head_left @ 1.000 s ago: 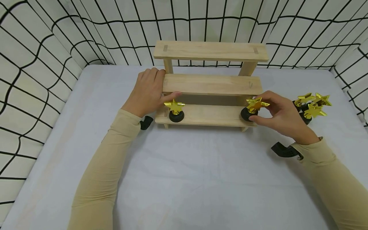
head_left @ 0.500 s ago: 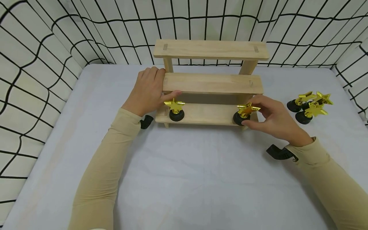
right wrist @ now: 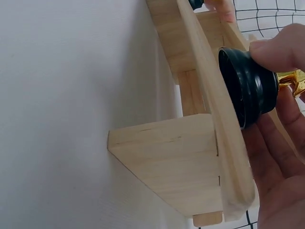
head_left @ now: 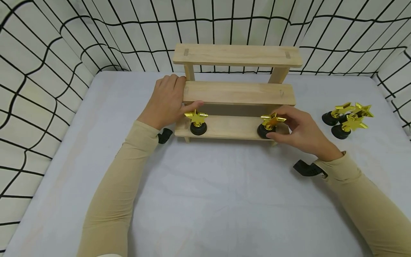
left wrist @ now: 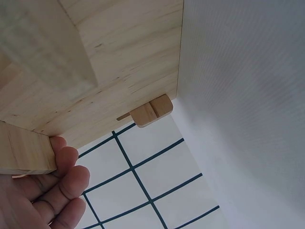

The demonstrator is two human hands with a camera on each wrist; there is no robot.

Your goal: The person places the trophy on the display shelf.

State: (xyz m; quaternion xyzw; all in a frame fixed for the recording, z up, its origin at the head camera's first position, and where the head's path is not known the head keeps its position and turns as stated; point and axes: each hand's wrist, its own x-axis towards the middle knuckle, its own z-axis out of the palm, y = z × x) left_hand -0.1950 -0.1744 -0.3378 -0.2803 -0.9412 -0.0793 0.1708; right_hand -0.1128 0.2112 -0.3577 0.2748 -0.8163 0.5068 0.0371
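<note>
A three-tier wooden shelf (head_left: 239, 92) stands on the white-covered table. My left hand (head_left: 167, 101) grips the left end of its middle board, thumb along the front; in the left wrist view the fingers (left wrist: 71, 183) curl round the board's end. My right hand (head_left: 303, 134) pinches a gold star trophy (head_left: 264, 132) at the right part of the lowest board. Seen from the right wrist, the trophy's black base (right wrist: 255, 88) is right at the board's surface, slightly tilted, thumb on the base. Another star trophy (head_left: 198, 128) stands upright at the lowest board's left end, just below my left thumb.
Several more star trophies (head_left: 341, 131) stand in a cluster on the table (head_left: 224, 200), right of the shelf. A black wire grid (head_left: 221, 21) with pale panels behind it encloses the back and sides.
My right hand has moved left along the lowest board with the trophy, away from its right end. The left hand has kept its grip on the shelf.
</note>
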